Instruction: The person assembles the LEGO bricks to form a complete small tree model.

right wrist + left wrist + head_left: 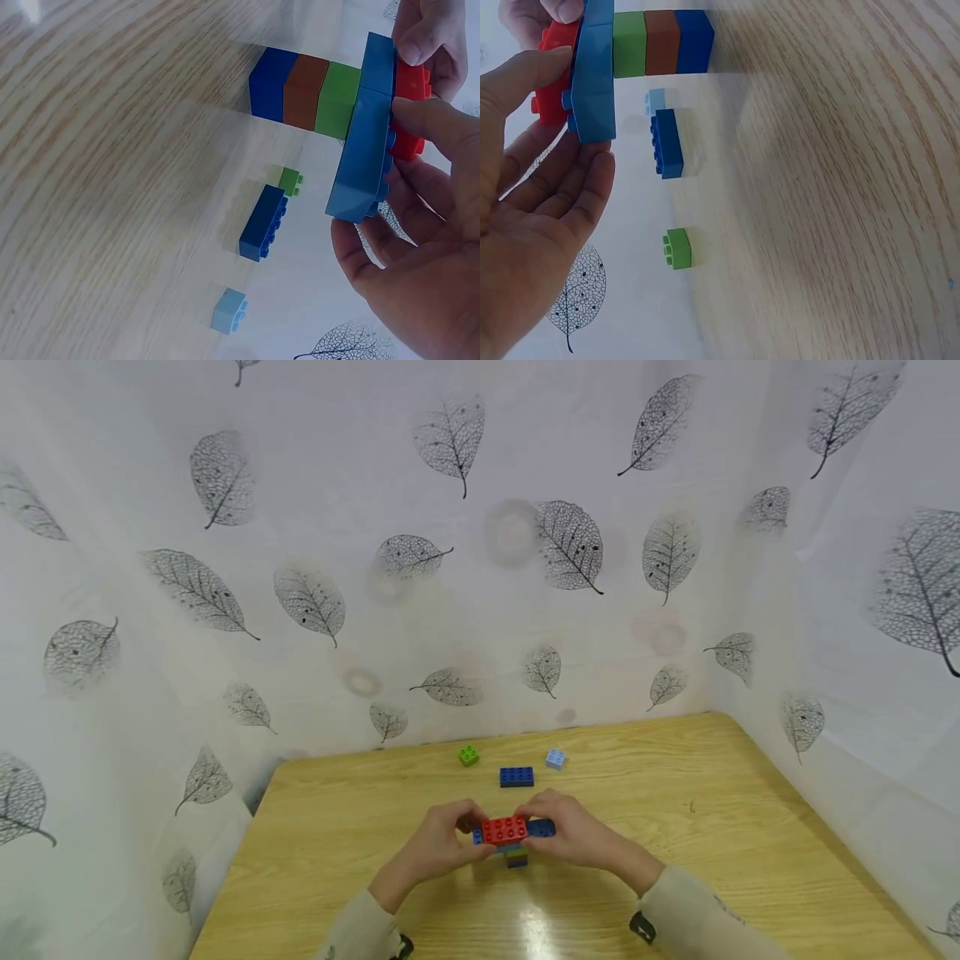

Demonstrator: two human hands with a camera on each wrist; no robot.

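A red brick (505, 830) sits on top of two blue bricks (358, 157) laid end to end. Below these, a narrow column of a green brick (630, 45), a brown brick (662, 43) and a dark blue brick (695, 41) stands upright on the table. My left hand (442, 843) grips the red brick from the left, its thumb on the near side. From the right, my right hand (573, 832) pinches the same brick, thumb on its near face. Fingers of both hands also reach behind the blue bricks, where their contact is partly hidden.
Behind the stack lie a small green brick (468, 756), a long dark blue brick (517, 777) and a small light blue brick (556, 759) on the wooden table (337, 827). A white curtain (495, 618) with leaf prints surrounds the table's back and sides.
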